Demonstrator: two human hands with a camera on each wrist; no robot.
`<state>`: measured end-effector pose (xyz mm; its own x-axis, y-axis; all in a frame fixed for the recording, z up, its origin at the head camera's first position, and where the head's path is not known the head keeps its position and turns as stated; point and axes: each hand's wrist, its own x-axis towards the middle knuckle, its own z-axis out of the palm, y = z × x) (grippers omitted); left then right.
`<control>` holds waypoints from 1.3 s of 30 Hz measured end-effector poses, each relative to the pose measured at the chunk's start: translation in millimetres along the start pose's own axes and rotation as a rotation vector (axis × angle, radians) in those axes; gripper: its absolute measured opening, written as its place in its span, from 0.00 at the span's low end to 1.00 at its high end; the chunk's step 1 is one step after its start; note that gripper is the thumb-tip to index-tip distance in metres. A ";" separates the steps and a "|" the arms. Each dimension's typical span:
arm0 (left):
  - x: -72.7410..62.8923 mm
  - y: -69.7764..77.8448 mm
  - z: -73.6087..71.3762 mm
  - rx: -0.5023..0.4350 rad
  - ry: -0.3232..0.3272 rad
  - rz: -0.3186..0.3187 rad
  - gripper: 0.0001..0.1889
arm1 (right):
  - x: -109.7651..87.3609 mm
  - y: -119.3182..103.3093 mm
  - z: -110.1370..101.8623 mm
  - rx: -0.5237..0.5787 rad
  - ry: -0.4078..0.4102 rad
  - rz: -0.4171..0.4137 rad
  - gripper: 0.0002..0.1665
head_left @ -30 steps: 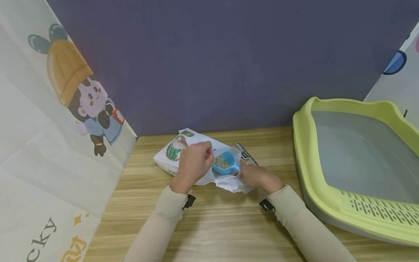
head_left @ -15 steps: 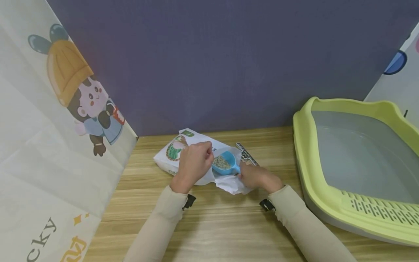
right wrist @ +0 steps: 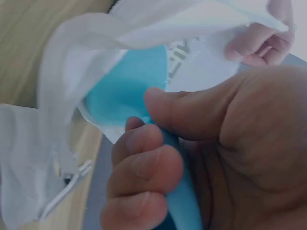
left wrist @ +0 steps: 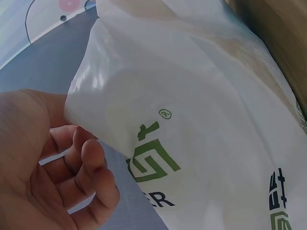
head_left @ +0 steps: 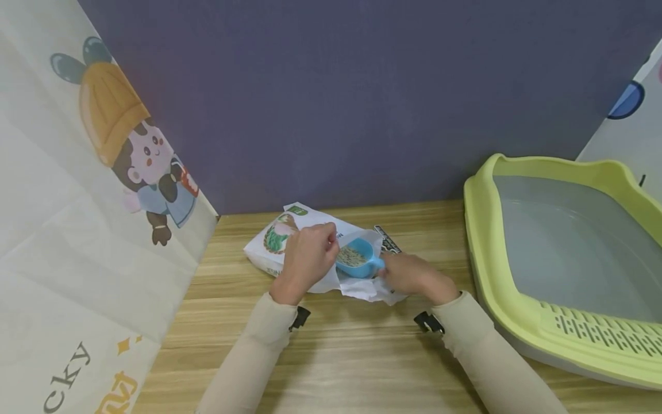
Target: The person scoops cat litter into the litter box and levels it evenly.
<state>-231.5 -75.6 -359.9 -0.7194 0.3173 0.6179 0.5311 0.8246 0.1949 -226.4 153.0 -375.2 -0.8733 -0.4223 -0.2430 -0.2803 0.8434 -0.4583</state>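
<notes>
A white litter bag (head_left: 315,218) with a printed picture lies on its side on the table, its torn mouth facing right. My left hand (head_left: 305,259) pinches the bag's edge between thumb and index finger; in the left wrist view, the other fingers of that hand (left wrist: 24,143) are loosely curled. At the mouth sits a blue scoop (head_left: 357,271) holding greyish pellets (head_left: 351,257). My right hand (head_left: 416,276) grips its handle. In the right wrist view, the fingers wrap the handle, and the bag's flap (right wrist: 81,43) covers part of the scoop's bowl (right wrist: 129,86).
A yellow-green litter tray (head_left: 491,287) with a grey base stands at the right. Behind my right hand lies a flat black-and-white patterned piece (head_left: 385,240), partly hidden. The table (head_left: 351,368) meets a dark wall (head_left: 331,103) at the back and a printed white panel (head_left: 62,230) at the left.
My right hand and the scoop have shifted slightly to the right, and the patterned piece behind is more covered. The left hand keeps its hold on the bag's edge.
</notes>
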 end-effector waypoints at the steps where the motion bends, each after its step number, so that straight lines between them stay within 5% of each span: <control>1: 0.0 0.1 0.0 -0.001 0.001 0.001 0.11 | -2.3 -0.9 -2.1 -0.012 -0.009 0.001 0.13; 16: -0.8 0.4 0.0 -0.006 0.009 0.012 0.13 | -38.3 -5.0 -31.9 -0.091 -0.027 -0.021 0.16; 39: -1.9 -1.9 0.8 -0.016 0.014 -0.012 0.09 | -70.6 5.4 -63.4 -0.157 0.108 -0.046 0.12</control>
<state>-231.5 -77.4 -362.1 -0.7193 0.3012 0.6260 0.5301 0.8204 0.2144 -191.6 208.5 -306.3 -0.8936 -0.4303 -0.1276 -0.3720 0.8691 -0.3259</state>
